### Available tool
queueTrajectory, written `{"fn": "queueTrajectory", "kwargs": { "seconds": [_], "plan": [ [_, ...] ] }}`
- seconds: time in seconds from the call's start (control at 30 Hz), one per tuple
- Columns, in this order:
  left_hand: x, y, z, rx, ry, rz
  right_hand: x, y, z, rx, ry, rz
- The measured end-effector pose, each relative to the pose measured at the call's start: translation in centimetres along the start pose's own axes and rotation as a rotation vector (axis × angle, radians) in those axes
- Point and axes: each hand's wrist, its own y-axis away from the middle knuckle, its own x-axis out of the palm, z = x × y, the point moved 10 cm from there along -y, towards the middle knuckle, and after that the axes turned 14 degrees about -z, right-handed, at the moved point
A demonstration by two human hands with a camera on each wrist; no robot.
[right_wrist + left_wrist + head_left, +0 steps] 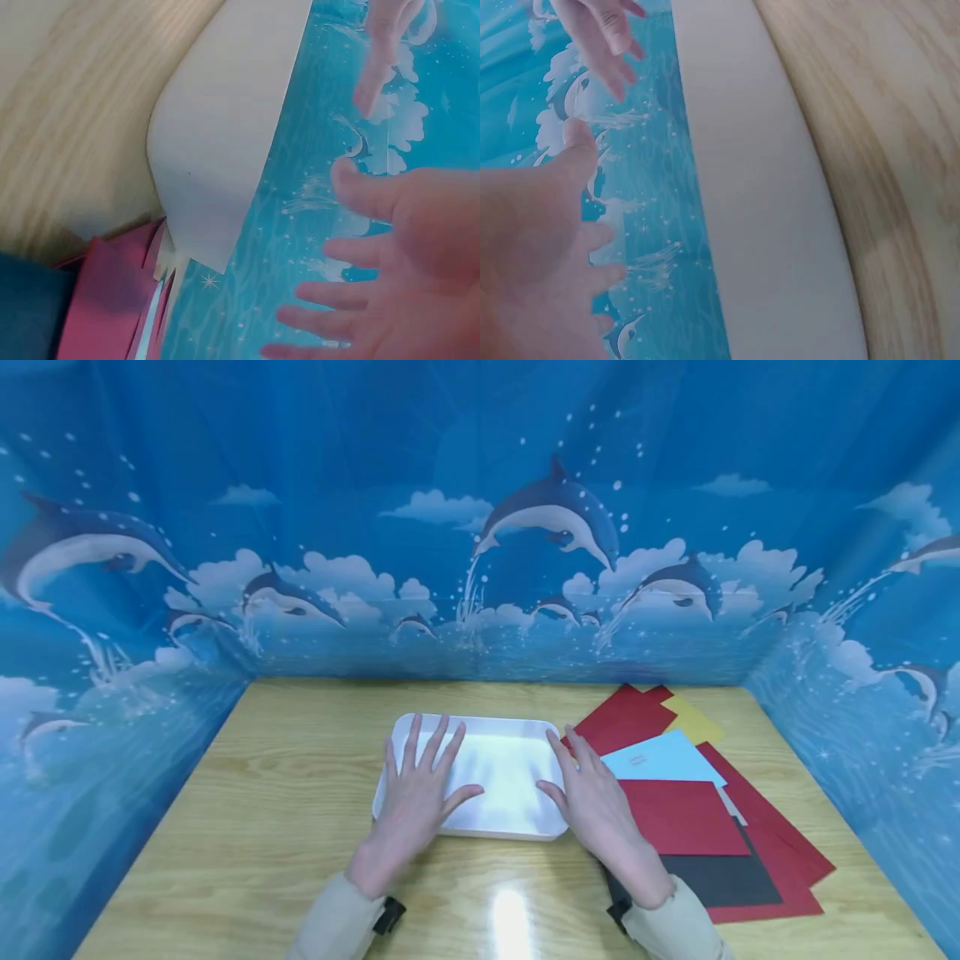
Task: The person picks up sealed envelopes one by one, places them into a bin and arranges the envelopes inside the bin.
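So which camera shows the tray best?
The head view: most of the tray, inside and rim, shows from above, though the left hand and right hand cover parts. Each wrist view shows only some of its outer side.

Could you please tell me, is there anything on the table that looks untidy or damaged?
Only the pile of coloured papers looks untidy: right of the white tray, red, black, light blue and yellow ones overlap at different angles instead of forming a neat stack. I see no spill or damage.
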Motion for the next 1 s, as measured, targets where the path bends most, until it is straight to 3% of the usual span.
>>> {"fn": "queueTrajectory", "kwargs": {
  "seconds": [0.2,0.3,0.5,0.63,0.73,0.9,1.0],
  "plan": [
    [-0.9,-0.2,1.0,0.009,0.034,-0.013,1.3,0.6,-0.7,0.070,-0.028,0.087],
    [-1.4,0.3,1.9,0.014,0.072,-0.055,1.7,1.2,-1.1,0.089,-0.038,0.121],
    [-3.0,1.4,2.7,0.081,0.109,-0.150,1.3,2.2,-1.7,0.064,-0.018,0.101],
    [-4.0,2.2,3.5,0.056,0.130,-0.182,1.2,2.7,-2.0,0.071,-0.016,0.108],
    [-4.0,2.9,4.1,0.024,0.159,-0.134,1.4,3.0,-2.2,0.079,-0.012,0.132],
    [-2.9,4.0,4.7,0.000,0.206,0.004,1.6,3.2,-2.3,0.072,0.006,0.148],
    [-2.5,4.6,5.0,-0.017,0.229,0.041,1.8,3.3,-2.3,0.073,0.011,0.155]
  ]
}}
